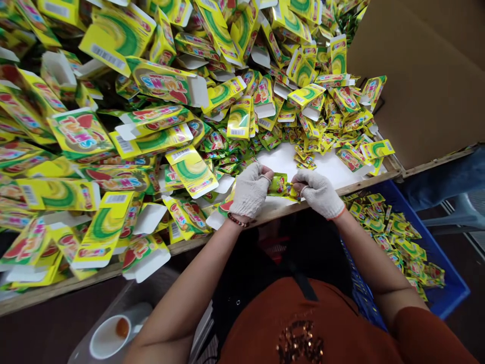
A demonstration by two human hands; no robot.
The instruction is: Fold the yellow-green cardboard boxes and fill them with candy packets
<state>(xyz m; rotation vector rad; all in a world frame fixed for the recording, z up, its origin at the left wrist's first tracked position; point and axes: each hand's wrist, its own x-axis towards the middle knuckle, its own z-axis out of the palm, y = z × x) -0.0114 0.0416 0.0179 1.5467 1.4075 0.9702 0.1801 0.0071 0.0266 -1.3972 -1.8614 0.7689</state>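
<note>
White knitted gloves with bare fingertips cover both my hands above the table's front edge. My left hand [250, 189] pinches a small green candy sachet [278, 184] by its left end. Just right of it, my right hand [315, 189] is closed on a small yellow sachet [293, 190], which touches or overlaps the green one. Beyond my hands lie a heap of green sachets [227, 151] and a pile of little yellow sachets [322, 136] on the white work surface [282, 157].
Open yellow-green cartons [166, 83] heap across the left and back of the table. Its wooden edge [276, 217] runs before me. A blue crate [443, 273] of filled packs stands low right. A large cardboard sheet [413, 76] rises behind it. A white mug [109, 336] sits lower left.
</note>
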